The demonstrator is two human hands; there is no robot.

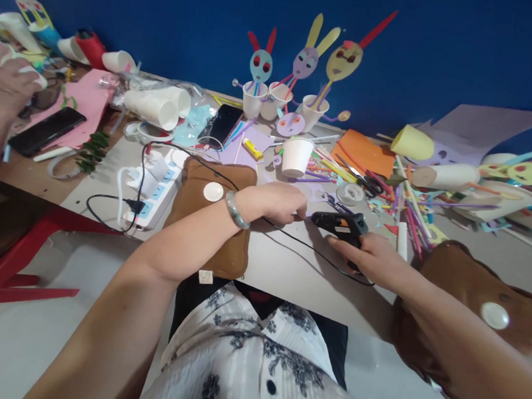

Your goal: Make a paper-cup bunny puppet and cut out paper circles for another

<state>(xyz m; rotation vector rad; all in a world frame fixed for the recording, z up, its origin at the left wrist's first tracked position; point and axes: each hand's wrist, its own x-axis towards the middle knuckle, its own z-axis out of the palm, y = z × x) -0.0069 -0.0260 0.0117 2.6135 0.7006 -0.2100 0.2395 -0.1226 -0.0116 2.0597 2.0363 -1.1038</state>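
My right hand [374,255] is wrapped round the handle of a black hot glue gun [339,223], whose nozzle points left. Just off the nozzle, my left hand [286,204] is closed with its fingertips together; whatever they pinch is too small or hidden to make out. Under my left forearm, which wears a bangle, lies a brown pouch [232,255] with a white round disc. A black cord [311,245] crosses the table below both hands. Beyond my left hand stands a white paper cup [297,157], with a small paper face [290,124] behind it.
Left of the pouch is a white power strip [160,186] with plugs. Cups with paper rabbit faces [261,65] line the back. Scissors [363,179], a tape roll [350,194] and coloured sticks lie right. Another person's hand [7,81] holds something white at far left.
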